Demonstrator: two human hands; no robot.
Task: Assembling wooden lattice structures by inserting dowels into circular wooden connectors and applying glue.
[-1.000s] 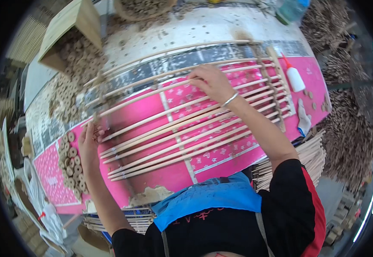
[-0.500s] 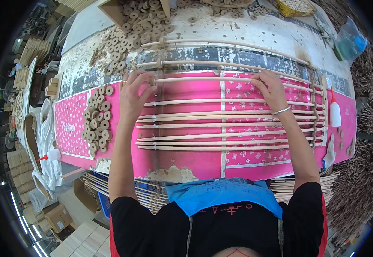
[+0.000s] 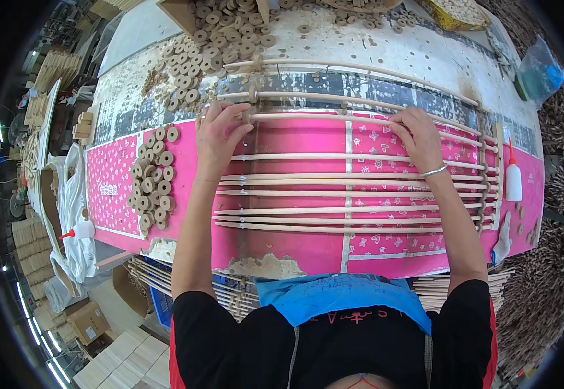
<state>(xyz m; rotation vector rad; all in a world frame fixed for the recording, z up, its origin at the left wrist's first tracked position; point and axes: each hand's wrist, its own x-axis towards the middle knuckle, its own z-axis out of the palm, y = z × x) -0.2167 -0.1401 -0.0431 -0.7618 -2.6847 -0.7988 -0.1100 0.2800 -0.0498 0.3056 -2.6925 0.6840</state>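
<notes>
My left hand (image 3: 216, 141) is closed, thumb and fingertips pinching a wooden ring (image 3: 249, 117) at the left end of a thin wooden rod (image 3: 321, 117). Farther along the same rod, my right hand (image 3: 421, 139) grips it between thumb and fingers. Two more rods lie beyond it, the nearer one (image 3: 308, 95) carrying a ring (image 3: 254, 95) near its left end. Toward me, several bare-ended rods (image 3: 308, 156) run side by side. Their right ends meet an upright wooden strip (image 3: 500, 175), with a row of rings (image 3: 482, 178) just left of it.
Loose rings (image 3: 155, 178) are heaped left of the rods, with a larger pile (image 3: 211, 55) at the back beside a wooden box. White glue bottles with red tips stand on the right (image 3: 513, 181) and lie on the left (image 3: 84, 230). A pink cloth (image 3: 282, 246) covers the near table.
The ring in my left hand has shifted slightly right along the rod end. My right hand keeps its grip on the rod. The whole view has moved a little.
</notes>
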